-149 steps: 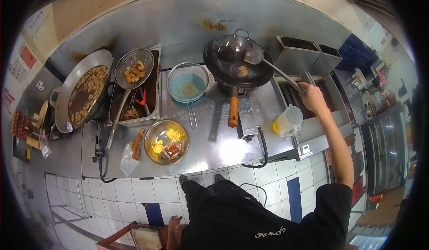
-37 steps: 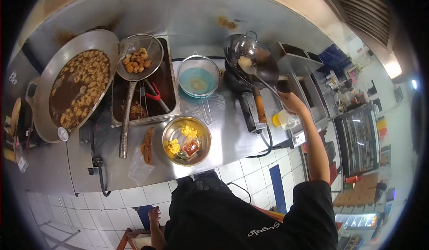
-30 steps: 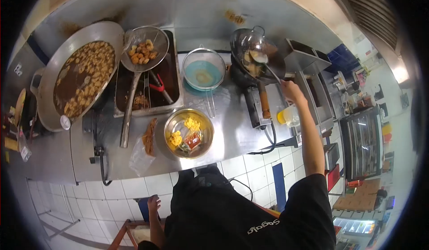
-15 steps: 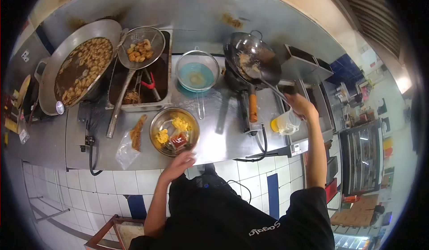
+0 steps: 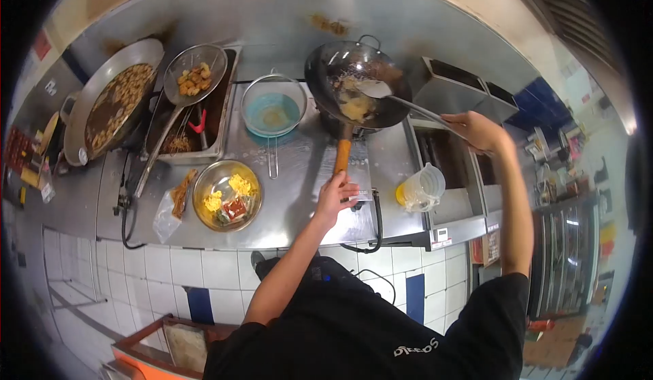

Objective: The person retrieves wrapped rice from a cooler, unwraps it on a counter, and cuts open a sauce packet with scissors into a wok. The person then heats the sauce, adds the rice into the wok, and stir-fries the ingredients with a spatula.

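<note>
My right hand [image 5: 476, 132] is closed around the long metal handle of a ladle [image 5: 374, 89], whose bowl rests in the dark wok [image 5: 391, 111] over yellowish food [image 5: 355, 107]. At the lower end of the wok's wooden handle [image 5: 344, 150] is my left hand [image 5: 333, 198]. Its fingers are apart and the thumb side touches or nearly touches the handle tip; contact is hard to make out. To the left stands a steel bowl [image 5: 197, 206] with yellow food and a red packet. A clear jug [image 5: 425, 186] with yellow liquid sits below my right hand.
A mesh strainer [image 5: 275, 139] lies over a blue bowl. Another strainer [image 5: 178, 98] with fried pieces spans the oil fryer [image 5: 224, 132]. A large pan [image 5: 112, 57] of food in oil stands far left. A plastic bag [image 5: 165, 218] lies near the counter edge.
My left hand has moved from beside the steel bowl to the wok handle's end. My right hand has moved up and right; the ladle now lies flatter across the wok. The view has shifted.
</note>
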`<action>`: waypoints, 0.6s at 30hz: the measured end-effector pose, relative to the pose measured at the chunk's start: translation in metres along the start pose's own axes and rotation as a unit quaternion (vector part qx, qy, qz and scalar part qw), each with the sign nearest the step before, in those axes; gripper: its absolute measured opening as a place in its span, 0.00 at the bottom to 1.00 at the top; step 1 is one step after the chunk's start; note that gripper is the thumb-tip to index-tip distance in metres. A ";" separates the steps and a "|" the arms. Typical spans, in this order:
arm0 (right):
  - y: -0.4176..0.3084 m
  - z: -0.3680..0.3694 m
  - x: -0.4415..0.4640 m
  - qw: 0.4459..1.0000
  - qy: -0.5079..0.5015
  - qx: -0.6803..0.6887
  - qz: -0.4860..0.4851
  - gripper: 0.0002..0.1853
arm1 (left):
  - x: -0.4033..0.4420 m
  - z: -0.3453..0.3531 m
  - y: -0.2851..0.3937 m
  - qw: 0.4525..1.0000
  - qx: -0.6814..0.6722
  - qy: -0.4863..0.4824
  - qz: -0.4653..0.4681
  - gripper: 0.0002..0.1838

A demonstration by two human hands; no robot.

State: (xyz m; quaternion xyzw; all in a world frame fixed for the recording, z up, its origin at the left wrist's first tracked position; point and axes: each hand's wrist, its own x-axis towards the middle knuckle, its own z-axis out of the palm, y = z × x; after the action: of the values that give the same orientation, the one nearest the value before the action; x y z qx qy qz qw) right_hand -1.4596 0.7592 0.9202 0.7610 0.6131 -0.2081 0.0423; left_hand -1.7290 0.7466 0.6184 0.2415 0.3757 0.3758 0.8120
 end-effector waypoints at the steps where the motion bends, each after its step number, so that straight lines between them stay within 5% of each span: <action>1: 0.001 -0.012 -0.010 1.000 -0.015 -0.007 0.013 0.20 | -0.004 0.005 -0.003 0.999 0.015 -0.023 -0.023 0.26; 7: -0.005 0.002 0.020 0.996 -0.037 -0.080 0.012 0.21 | -0.009 0.032 -0.017 0.982 0.120 -0.144 -0.013 0.34; 11: 0.042 0.043 0.051 0.997 -0.030 0.028 -0.060 0.22 | -0.062 -0.068 0.029 0.948 0.224 -0.226 0.019 0.30; 13: 0.076 0.043 0.042 0.995 -0.015 0.075 -0.071 0.20 | -0.124 -0.160 0.071 0.973 0.166 -0.136 0.078 0.24; 14: 0.063 0.033 0.030 0.996 -0.047 0.053 -0.062 0.20 | -0.156 -0.210 0.087 0.978 0.176 0.000 0.116 0.21; 15: 0.056 0.043 0.044 0.995 -0.047 0.056 -0.071 0.20 | -0.188 -0.258 0.109 0.962 0.140 0.062 0.226 0.17; 16: 0.054 0.059 0.059 0.989 -0.031 0.130 -0.054 0.20 | -0.205 -0.305 0.129 0.956 -0.091 0.123 0.250 0.14; 17: 0.050 0.076 0.071 0.979 -0.016 0.202 -0.036 0.20 | -0.214 -0.356 0.140 0.895 -0.113 0.228 0.365 0.13; 18: 0.031 0.097 0.074 0.990 0.054 0.111 -0.066 0.21 | -0.213 -0.416 0.159 0.813 -0.118 0.425 0.380 0.14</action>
State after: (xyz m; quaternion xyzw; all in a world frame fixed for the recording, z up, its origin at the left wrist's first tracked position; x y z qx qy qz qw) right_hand -1.4442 0.7882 0.7990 0.7291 0.6361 -0.2364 -0.0894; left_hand -2.2192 0.7193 0.5662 0.0831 0.5145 0.7613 0.3857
